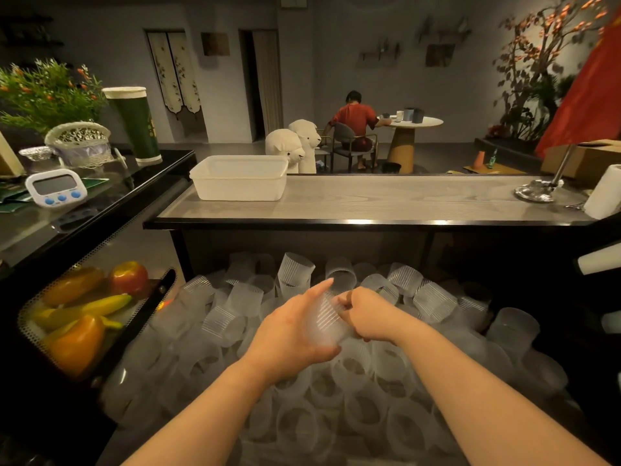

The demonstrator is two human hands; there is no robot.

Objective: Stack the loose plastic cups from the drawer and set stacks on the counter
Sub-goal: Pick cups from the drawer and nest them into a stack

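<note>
The open drawer (544, 334) below the counter is filled with several loose translucent ribbed plastic cups (433, 302). Above the heap, my left hand (295, 327) cradles a short stack of cups (327, 319), index finger stretched along its side. My right hand (364, 312) pinches the rim of the same stack from the right, fingers curled. Both forearms reach in from the bottom of the view. The grey wood-grain counter (386, 200) runs across just behind the drawer.
A white plastic tub (240, 178) stands on the counter's left end; a metal stand base (536, 193) and paper roll (605, 191) are at its right end. A tray of fruit (84, 314) sits left of the drawer. A person sits at a far table.
</note>
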